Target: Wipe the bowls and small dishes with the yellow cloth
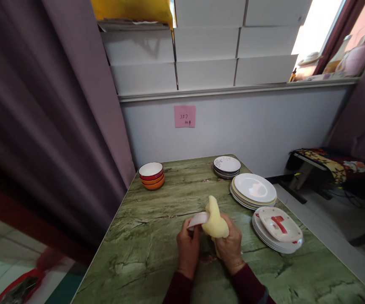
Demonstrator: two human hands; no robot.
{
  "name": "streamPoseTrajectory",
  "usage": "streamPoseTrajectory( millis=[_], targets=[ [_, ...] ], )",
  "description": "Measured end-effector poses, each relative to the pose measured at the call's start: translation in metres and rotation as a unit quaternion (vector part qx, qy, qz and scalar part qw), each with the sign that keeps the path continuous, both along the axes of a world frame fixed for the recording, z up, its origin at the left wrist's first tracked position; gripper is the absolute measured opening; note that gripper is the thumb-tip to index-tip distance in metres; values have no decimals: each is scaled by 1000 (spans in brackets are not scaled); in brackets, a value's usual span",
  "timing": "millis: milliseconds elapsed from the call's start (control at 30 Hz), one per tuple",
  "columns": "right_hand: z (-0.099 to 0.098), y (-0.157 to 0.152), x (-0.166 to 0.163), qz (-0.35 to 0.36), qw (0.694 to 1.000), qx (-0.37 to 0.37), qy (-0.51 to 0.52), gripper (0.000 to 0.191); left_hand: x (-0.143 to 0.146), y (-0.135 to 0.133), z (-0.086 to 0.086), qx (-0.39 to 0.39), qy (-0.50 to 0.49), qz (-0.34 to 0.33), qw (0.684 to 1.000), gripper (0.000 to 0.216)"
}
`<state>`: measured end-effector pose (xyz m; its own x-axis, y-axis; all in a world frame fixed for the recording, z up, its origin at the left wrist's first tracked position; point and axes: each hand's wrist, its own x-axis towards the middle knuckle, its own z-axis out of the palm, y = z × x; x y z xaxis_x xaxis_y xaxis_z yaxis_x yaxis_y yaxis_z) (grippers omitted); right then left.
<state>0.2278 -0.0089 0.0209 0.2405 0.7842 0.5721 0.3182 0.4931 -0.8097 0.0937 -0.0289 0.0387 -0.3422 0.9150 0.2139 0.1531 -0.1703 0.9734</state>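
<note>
My left hand (pixel 188 247) is closed on the edge of a small white and pink dish (pixel 198 219), held tilted above the green marble-look table (pixel 157 249). My right hand (pixel 230 247) grips a pale yellow cloth (pixel 214 219) that is bunched up against the dish. Both hands sit close together near the table's front middle. Dark red sleeves cover my wrists.
A stack of red and orange bowls (pixel 151 175) stands at the back left. Small patterned plates (pixel 227 166), larger white plates (pixel 253 190) and red-marked plates (pixel 278 229) are stacked along the right. A curtain hangs left; white boxes line the wall ledge.
</note>
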Motion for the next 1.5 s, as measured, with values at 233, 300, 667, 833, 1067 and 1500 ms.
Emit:
streamPoseTrajectory(
  millis=[233, 300, 667, 833, 1067, 1500],
  targets=[
    [5, 4, -11, 31, 963, -179, 199, 43, 13, 0, -12, -85, -165, -42, 982, 55],
    [7, 4, -16, 78, 940, -231, 238, 44, 19, 0, -12, -98, -203, -47, 973, 57],
    [1, 4, -12, 43, 966, -184, 175, 36, 17, 0, -10, -118, -140, -54, 982, 47],
    [-2, 4, 3, 26, 998, -39, 46, 28, 1, 0, 1, -1, 31, 1, 1000, 26],
    [-6, 3, 4, -29, 998, 33, -37, 32, 6, -1, -5, -64, -129, -57, 988, 42],
    [-3, 3, -19, 40, 963, -182, 194, 37, 22, 4, -13, -137, -214, -65, 965, 55]
  ],
)
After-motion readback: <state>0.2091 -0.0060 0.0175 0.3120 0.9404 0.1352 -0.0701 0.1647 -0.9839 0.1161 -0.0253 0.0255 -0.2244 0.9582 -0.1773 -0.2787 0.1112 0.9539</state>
